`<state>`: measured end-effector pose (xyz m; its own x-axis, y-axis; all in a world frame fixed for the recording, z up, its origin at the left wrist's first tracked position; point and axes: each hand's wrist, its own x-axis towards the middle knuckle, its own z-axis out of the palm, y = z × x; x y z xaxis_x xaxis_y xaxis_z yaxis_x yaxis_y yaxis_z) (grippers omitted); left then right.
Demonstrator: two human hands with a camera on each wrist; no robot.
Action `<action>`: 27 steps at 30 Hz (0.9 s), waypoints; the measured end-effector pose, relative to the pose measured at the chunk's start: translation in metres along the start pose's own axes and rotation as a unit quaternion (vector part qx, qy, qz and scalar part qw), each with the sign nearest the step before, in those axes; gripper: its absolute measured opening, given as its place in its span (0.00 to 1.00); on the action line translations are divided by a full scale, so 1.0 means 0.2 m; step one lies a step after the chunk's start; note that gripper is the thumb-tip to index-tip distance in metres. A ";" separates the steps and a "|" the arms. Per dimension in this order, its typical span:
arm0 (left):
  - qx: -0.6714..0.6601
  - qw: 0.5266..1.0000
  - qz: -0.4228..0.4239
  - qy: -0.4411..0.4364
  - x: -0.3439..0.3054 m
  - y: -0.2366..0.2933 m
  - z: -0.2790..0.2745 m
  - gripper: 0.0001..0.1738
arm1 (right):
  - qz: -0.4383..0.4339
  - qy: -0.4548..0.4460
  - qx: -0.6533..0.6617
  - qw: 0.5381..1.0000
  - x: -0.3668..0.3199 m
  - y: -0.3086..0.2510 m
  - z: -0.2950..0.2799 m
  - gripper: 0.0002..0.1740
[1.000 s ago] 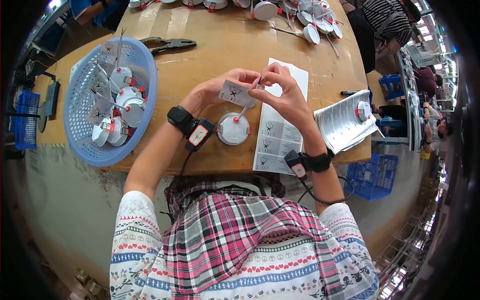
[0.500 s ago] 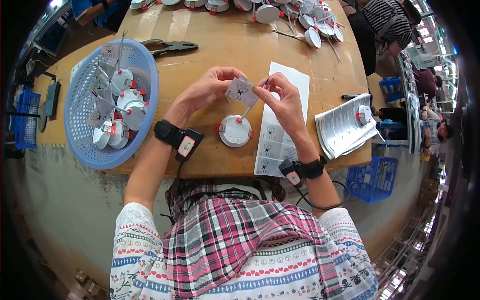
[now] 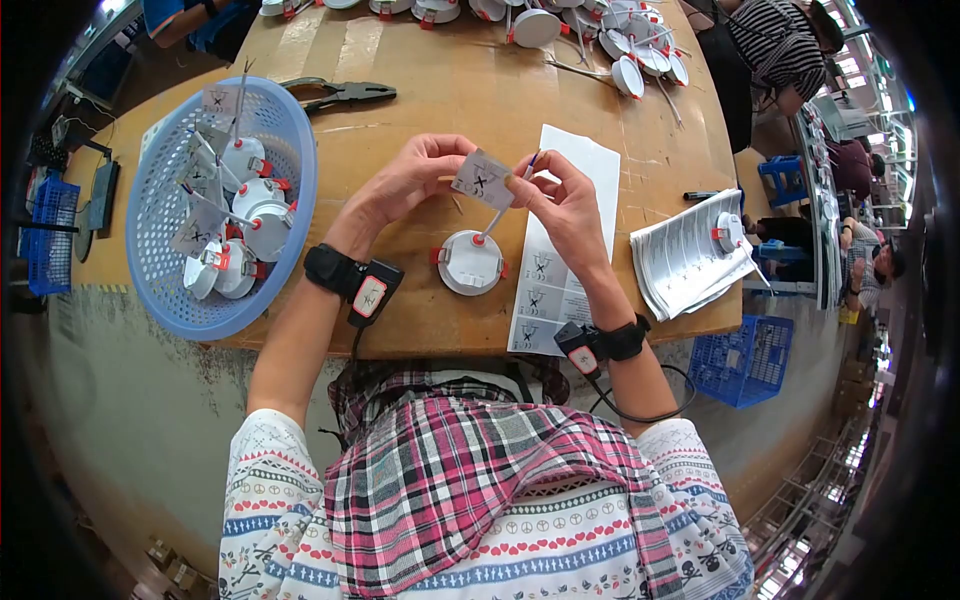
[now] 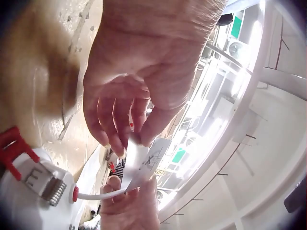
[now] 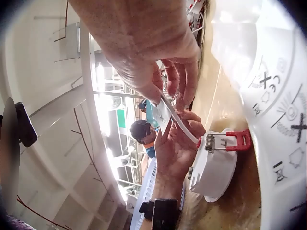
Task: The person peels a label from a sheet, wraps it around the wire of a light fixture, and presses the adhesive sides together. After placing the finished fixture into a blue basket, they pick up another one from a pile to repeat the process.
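Note:
A round white downlight with red-tipped spring clips lies on the table below both hands. Its white cable rises from a red grommet to the right hand, whose thumb and fingers pinch it together with the right edge of a printed label. The left hand pinches the label's other side between thumb and fingertips. Seen from the left wrist, the label is folded, its two flaps standing apart around the cable. A dark blue wire end pokes out above the right hand's fingers.
A blue basket of labelled downlights stands left, pliers behind it. Under the right forearm lies a label sheet. A paper stack bearing another downlight and a marker are right; more downlights crowd the back.
The left hand has shifted left and its fingers have moved apart from the right hand's. The label has tilted and turned, still between both hands. The downlight on the table has hardly moved.

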<state>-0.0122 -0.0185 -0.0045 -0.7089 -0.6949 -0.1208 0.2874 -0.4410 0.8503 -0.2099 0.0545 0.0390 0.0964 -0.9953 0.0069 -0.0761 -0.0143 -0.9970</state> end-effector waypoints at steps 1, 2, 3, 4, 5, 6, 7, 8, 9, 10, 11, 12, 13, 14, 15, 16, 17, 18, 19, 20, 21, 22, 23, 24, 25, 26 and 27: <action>0.002 1.000 0.001 0.004 0.00 0.00 0.00 0.07 | 0.001 -0.003 0.010 1.000 0.00 0.00 0.00 0.10; 0.001 1.000 0.004 0.004 0.00 0.00 0.00 0.07 | 0.001 -0.005 0.020 1.000 -0.01 0.00 0.01 0.11; 0.001 1.000 0.006 0.005 0.00 0.00 0.00 0.07 | 0.001 -0.004 0.021 1.000 -0.01 0.00 0.01 0.11; 0.001 1.000 0.009 0.006 0.00 0.00 0.00 0.06 | 0.001 -0.004 0.021 1.000 -0.01 -0.01 0.02 0.11; -0.002 1.000 0.011 0.006 0.00 0.00 0.00 0.06 | 0.000 -0.003 0.022 1.000 -0.01 -0.01 0.02 0.12; -0.004 1.000 0.012 0.005 0.00 0.01 0.01 0.06 | 0.006 -0.004 0.027 1.000 -0.01 -0.01 0.02 0.12; -0.007 1.000 0.014 0.005 0.00 0.01 0.01 0.06 | 0.012 -0.005 0.031 0.999 -0.01 -0.01 0.02 0.12; -0.003 1.000 0.015 0.006 0.00 0.00 0.01 0.06 | 0.018 -0.005 0.035 0.999 -0.02 -0.02 0.02 0.12; 0.000 1.000 0.016 0.006 0.00 0.00 0.01 0.06 | 0.018 -0.005 0.036 0.999 -0.02 -0.02 0.02 0.11; 0.004 1.000 0.016 0.007 0.00 0.00 0.01 0.06 | 0.017 -0.004 0.037 0.999 -0.02 -0.02 0.02 0.11; 0.005 1.000 0.016 0.010 0.00 0.00 0.01 0.06 | 0.016 -0.003 0.037 0.999 -0.02 -0.03 0.02 0.11; 0.006 1.000 0.017 0.013 0.00 0.00 0.02 0.06 | 0.013 -0.001 0.034 0.999 -0.02 -0.02 0.02 0.10; 0.008 1.000 0.017 0.017 0.00 0.01 0.02 0.06 | 0.010 0.000 0.030 0.999 -0.02 -0.01 0.02 0.10; 0.011 1.000 0.016 0.023 0.00 0.01 0.02 0.06 | 0.007 0.001 0.026 1.000 -0.02 -0.01 0.02 0.09; 0.014 0.999 0.015 0.029 0.00 0.01 0.02 0.05 | 0.005 0.003 0.024 1.000 -0.02 -0.01 0.03 0.09; 0.017 0.999 0.014 0.036 -0.01 0.01 0.02 0.05 | 0.003 0.004 0.022 1.000 -0.02 -0.02 0.03 0.09; 0.018 0.999 0.014 0.039 -0.01 0.01 0.02 0.05 | 0.001 0.006 0.020 1.000 -0.02 -0.02 0.03 0.09; 0.018 0.999 0.013 0.043 -0.01 0.02 0.02 0.05 | 0.000 0.008 0.020 1.000 -0.02 -0.02 0.04 0.09; 0.018 0.999 0.013 0.046 -0.01 0.02 0.02 0.05 | -0.002 0.010 0.019 1.000 -0.02 -0.02 0.04 0.09; 0.018 0.998 0.015 0.050 -0.01 0.02 0.02 0.05 | -0.004 0.011 0.018 1.000 -0.02 -0.02 0.04 0.09; 0.019 0.998 0.017 0.053 -0.01 0.01 0.02 0.05 | -0.003 0.011 0.017 1.000 -0.02 -0.02 0.04 0.09; 0.020 0.998 0.018 0.056 -0.01 0.01 0.02 0.05 | -0.003 0.012 0.017 1.000 -0.02 -0.03 0.04 0.09; 0.022 0.998 0.019 0.057 -0.01 0.01 0.02 0.05 | -0.003 0.012 0.016 1.000 -0.01 -0.03 0.04 0.09; 0.025 0.998 0.020 0.058 -0.01 0.01 0.02 0.05 | -0.003 0.012 0.013 1.000 -0.01 -0.03 0.04 0.09; 0.027 0.998 0.021 0.059 0.00 0.01 0.02 0.05 | -0.004 0.013 0.009 1.000 -0.01 -0.03 0.04 0.09; 0.027 0.998 0.021 0.059 0.00 0.01 0.02 0.05 | -0.004 0.014 0.006 1.000 -0.01 -0.02 0.04 0.09; 0.028 0.998 0.021 0.058 -0.01 0.02 0.02 0.05 | -0.004 0.014 0.005 1.000 -0.01 -0.03 0.04 0.09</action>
<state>-0.0125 -0.0173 0.0006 -0.6163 -0.7748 -0.1411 0.2764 -0.3806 0.8825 -0.2027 0.0576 0.0436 0.0692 -0.9975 0.0163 -0.0648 -0.0208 -0.9977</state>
